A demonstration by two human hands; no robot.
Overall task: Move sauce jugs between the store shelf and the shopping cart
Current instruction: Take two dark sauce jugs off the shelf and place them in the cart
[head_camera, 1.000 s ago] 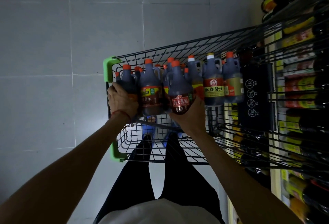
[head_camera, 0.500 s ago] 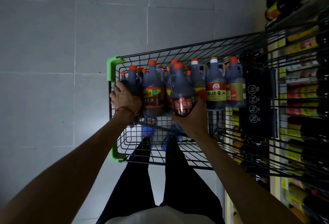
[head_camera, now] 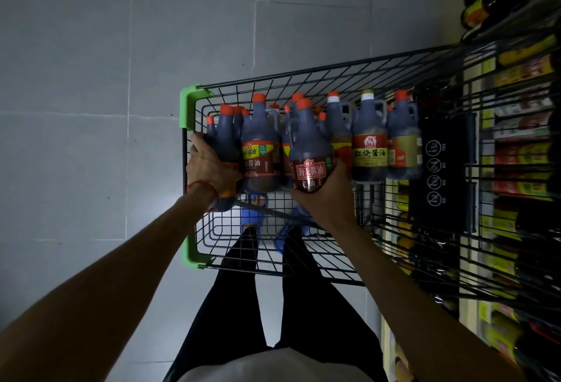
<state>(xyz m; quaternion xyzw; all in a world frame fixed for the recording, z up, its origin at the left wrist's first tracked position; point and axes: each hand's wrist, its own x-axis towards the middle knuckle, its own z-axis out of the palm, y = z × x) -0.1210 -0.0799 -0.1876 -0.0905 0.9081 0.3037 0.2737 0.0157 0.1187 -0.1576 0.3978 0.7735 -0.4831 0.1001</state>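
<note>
The right hand (head_camera: 326, 196) clenched a full jug (head_camera: 309, 154) from below in the cart (head_camera: 189, 102) — heavy, slick plastic. The left hand (head_camera: 209, 169) gripped another jug (head_camera: 226, 145) — handles looked safer.

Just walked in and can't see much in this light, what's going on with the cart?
A person stands over a wire cart packed with dark sauce jugs. The left hand grips a jug at the cart's left edge, and the right hand holds a red-labelled jug from below. Shelves of bottles run along the right.
</note>
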